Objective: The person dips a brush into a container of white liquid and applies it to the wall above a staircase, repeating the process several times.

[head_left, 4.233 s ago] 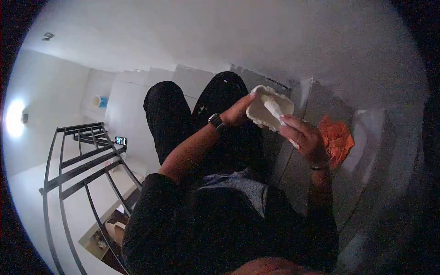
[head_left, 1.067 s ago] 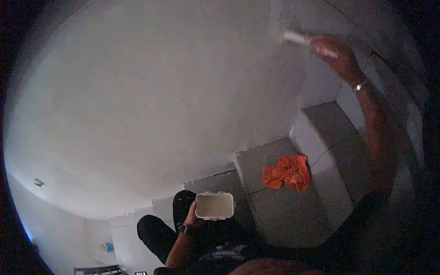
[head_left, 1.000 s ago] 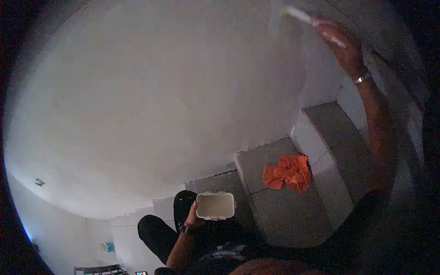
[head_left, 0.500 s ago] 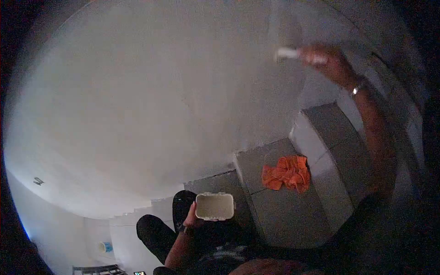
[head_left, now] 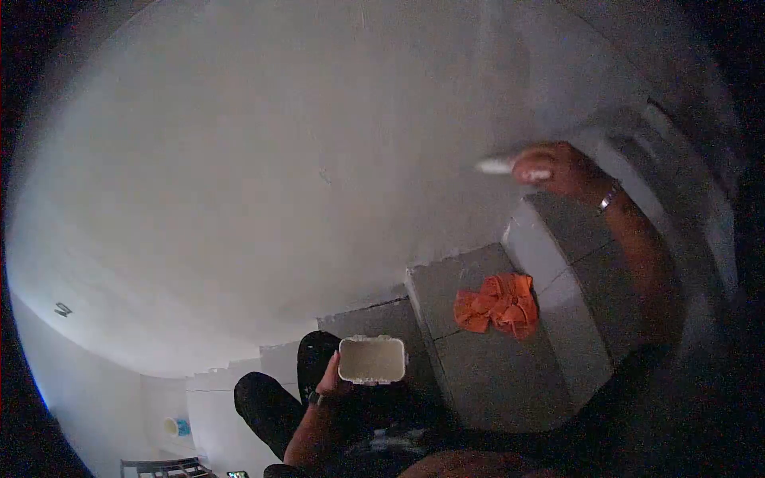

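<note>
My left hand (head_left: 333,378) is closed on the left side of a rectangular white tub (head_left: 406,361), its open top facing me and pale paint inside. Held up against the wall (head_left: 263,175), my right hand (head_left: 556,170) grips a white paintbrush (head_left: 496,166), blurred by motion, with its tip pointing left at the wall surface. Below that hand, a crumpled orange cloth (head_left: 498,305) lies on a tiled stair step.
Grey tiled stairs (head_left: 502,374) with white risers climb to the right along the wall. At the lower left are a white and blue bucket (head_left: 177,427), a dark metal railing (head_left: 163,468) and a phone with a lit screen (head_left: 238,474).
My right hand has moved down the wall with the paintbrush, closer to the stairs. The left hand and the tub have stayed almost in place.
</note>
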Demonstrator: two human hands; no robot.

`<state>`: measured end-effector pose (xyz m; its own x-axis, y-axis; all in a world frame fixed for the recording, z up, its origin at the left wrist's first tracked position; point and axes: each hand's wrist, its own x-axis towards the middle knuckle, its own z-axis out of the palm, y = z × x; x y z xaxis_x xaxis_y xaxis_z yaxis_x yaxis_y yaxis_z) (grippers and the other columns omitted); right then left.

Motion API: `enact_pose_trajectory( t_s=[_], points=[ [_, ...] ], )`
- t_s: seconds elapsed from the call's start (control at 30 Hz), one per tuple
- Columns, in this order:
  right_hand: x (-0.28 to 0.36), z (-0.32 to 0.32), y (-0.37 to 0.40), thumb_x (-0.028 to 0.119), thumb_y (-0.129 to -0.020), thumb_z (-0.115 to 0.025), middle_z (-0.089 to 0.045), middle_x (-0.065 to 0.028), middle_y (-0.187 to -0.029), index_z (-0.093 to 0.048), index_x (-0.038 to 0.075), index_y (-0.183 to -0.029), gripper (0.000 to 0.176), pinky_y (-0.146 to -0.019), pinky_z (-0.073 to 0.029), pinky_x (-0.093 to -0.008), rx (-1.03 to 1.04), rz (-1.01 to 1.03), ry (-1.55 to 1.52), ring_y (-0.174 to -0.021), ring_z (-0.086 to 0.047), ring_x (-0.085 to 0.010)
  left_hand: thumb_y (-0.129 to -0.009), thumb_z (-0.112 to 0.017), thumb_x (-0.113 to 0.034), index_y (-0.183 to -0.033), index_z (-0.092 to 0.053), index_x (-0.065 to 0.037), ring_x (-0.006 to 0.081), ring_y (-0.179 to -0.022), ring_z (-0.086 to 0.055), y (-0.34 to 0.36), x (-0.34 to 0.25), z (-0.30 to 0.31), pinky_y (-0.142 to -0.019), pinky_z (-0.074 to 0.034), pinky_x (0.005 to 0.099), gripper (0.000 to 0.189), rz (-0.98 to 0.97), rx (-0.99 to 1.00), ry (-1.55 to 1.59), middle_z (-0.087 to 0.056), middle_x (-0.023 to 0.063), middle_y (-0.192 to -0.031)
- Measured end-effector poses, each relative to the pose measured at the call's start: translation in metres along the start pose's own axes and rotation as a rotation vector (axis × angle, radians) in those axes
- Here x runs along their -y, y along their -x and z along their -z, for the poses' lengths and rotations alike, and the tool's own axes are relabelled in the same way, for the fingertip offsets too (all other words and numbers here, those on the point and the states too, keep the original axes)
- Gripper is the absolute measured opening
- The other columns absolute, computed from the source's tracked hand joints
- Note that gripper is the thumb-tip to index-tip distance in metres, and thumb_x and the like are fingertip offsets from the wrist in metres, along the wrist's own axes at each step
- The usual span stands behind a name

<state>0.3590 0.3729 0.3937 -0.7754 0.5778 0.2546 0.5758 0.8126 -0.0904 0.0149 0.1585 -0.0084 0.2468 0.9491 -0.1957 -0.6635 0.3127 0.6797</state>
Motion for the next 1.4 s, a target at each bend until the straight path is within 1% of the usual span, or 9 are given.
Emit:
enact_pose_trajectory(
  t_s=[0.1, 0.33, 0.57, 0.63, 0.97, 1.1, 1.17, 1.23, 1.4],
  points=[
    [-0.010, 0.004, -0.007, 0.011, -0.078, -0.057, -0.060, -0.0078, -0.086, -0.057, 0.005, -0.084, 0.008, -0.073, -0.047, -0.0309, -0.050, -0.011, 0.047, -0.080, -0.059, -0.0189, -0.084, -0.032, -0.051, -0.127, -0.029, -0.007, 0.0330, -0.109, -0.041, 0.001, 0.001, 0.000, -0.080, -0.042, 0.0502, 0.062, 0.003, -0.004, -0.007, -0.036, 0.0133, -0.126],
    [-0.004, 0.082, -0.033, 0.009, -0.077, -0.059, -0.060, -0.0076, -0.095, -0.058, 0.004, -0.090, 0.014, -0.077, -0.047, -0.0304, -0.774, 0.345, 0.523, -0.089, -0.057, -0.0195, -0.084, -0.032, -0.051, -0.127, -0.029, -0.006, 0.0324, -0.110, -0.041, 0.005, 0.001, 0.001, -0.081, -0.042, 0.0493, 0.062, 0.009, -0.029, -0.026, -0.036, 0.0132, -0.126],
    [-0.011, 0.025, -0.017, 0.010, -0.075, -0.060, -0.060, -0.0072, -0.094, -0.059, 0.005, -0.088, 0.013, -0.076, -0.048, -0.0318, -0.390, 0.342, 0.358, -0.089, -0.058, -0.0201, -0.084, -0.033, -0.051, -0.127, -0.029, -0.006, 0.0319, -0.110, -0.041, 0.004, 0.002, 0.003, -0.082, -0.041, 0.0485, 0.062, 0.003, -0.034, -0.039, -0.036, 0.0131, -0.127],
    [0.006, 0.016, -0.015, 0.010, -0.074, -0.061, -0.060, -0.0074, -0.093, -0.059, 0.005, -0.088, 0.015, -0.077, -0.047, -0.0318, 0.015, 0.025, 0.061, -0.089, -0.058, -0.0203, -0.084, -0.033, -0.051, -0.127, -0.029, -0.006, 0.0317, -0.111, -0.040, 0.003, 0.002, 0.004, -0.083, -0.041, 0.0482, 0.062, 0.000, -0.035, -0.047, -0.036, 0.0130, -0.127],
    [-0.009, 0.092, -0.040, 0.005, -0.079, -0.055, -0.059, -0.0074, -0.099, -0.060, 0.005, -0.095, 0.017, -0.081, -0.045, -0.0310, -0.759, 0.343, 0.496, -0.094, -0.055, -0.0189, -0.085, -0.033, -0.050, -0.127, -0.030, -0.005, 0.0310, -0.112, -0.040, 0.001, 0.001, 0.004, -0.084, -0.040, 0.0470, 0.061, -0.017, -0.057, -0.077, -0.036, 0.0129, -0.127],
    [0.004, 0.069, -0.032, 0.006, -0.079, -0.056, -0.059, -0.0066, -0.097, -0.060, 0.006, -0.092, 0.015, -0.080, -0.046, -0.0306, -0.680, 0.200, 0.437, -0.092, -0.056, -0.0189, -0.085, -0.033, -0.050, -0.127, -0.030, -0.005, 0.0307, -0.112, -0.039, 0.002, 0.002, 0.004, -0.085, -0.040, 0.0466, 0.061, -0.021, -0.061, -0.086, -0.036, 0.0128, -0.127],
    [-0.009, 0.043, -0.025, 0.007, -0.077, -0.058, -0.060, -0.0059, -0.094, -0.060, 0.007, -0.089, 0.012, -0.077, -0.047, -0.0307, -0.410, 0.061, 0.051, -0.089, -0.057, -0.0180, -0.085, -0.033, -0.050, -0.126, -0.030, -0.005, 0.0305, -0.112, -0.039, 0.002, 0.000, 0.005, -0.086, -0.040, 0.0463, 0.061, -0.026, -0.063, -0.091, -0.036, 0.0128, -0.127],
    [0.003, 0.026, -0.015, 0.008, -0.075, -0.060, -0.060, -0.0060, -0.091, -0.060, 0.006, -0.086, 0.011, -0.077, -0.048, -0.0316, -0.215, -0.064, 0.154, -0.086, -0.058, -0.0179, -0.085, -0.033, -0.050, -0.126, -0.030, -0.005, 0.0303, -0.112, -0.039, 0.004, 0.000, 0.005, -0.086, -0.040, 0.0461, 0.061, -0.031, -0.069, -0.103, -0.036, 0.0128, -0.127],
    [0.008, 0.020, -0.010, 0.008, -0.076, -0.060, -0.060, -0.0064, -0.093, -0.059, 0.006, -0.088, 0.012, -0.077, -0.047, -0.0311, -0.073, 0.043, 0.030, -0.088, -0.058, -0.0182, -0.085, -0.033, -0.049, -0.126, -0.030, -0.005, 0.0300, -0.113, -0.039, 0.005, -0.001, 0.002, -0.087, -0.039, 0.0455, 0.061, -0.045, -0.099, -0.176, -0.036, 0.0127, -0.127]
  ],
)
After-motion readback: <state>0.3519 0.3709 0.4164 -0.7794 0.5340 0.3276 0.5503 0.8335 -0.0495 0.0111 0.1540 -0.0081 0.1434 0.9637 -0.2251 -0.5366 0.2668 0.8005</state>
